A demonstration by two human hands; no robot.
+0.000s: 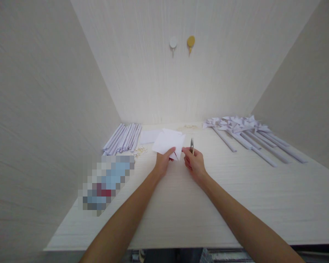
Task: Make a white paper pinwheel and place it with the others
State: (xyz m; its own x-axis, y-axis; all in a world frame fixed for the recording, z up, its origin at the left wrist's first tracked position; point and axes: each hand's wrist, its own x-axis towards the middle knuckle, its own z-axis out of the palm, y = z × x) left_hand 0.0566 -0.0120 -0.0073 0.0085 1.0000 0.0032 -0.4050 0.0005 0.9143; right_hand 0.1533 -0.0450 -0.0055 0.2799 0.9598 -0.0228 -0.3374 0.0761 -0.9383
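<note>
My left hand (162, 163) grips a square sheet of white paper (167, 140) from below, its thumb on top near the lower edge. A slit and a raised flap show by that thumb. My right hand (194, 163) is closed around small metal scissors (192, 144), whose blades point up and away from me. Its thumb and forefinger reach the paper's right edge; whether they pinch it I cannot tell. Flat white sheets (148, 136) lie on the table behind the paper.
Rolled paper sticks (123, 138) are stacked at the left, near small pale scattered pieces (140, 151). Paper pinwheels (235, 123) on sticks lie at the right. A pixelated object (109, 184) sits front left. White walls enclose the table (164, 215); two hooks (191, 41) hang behind.
</note>
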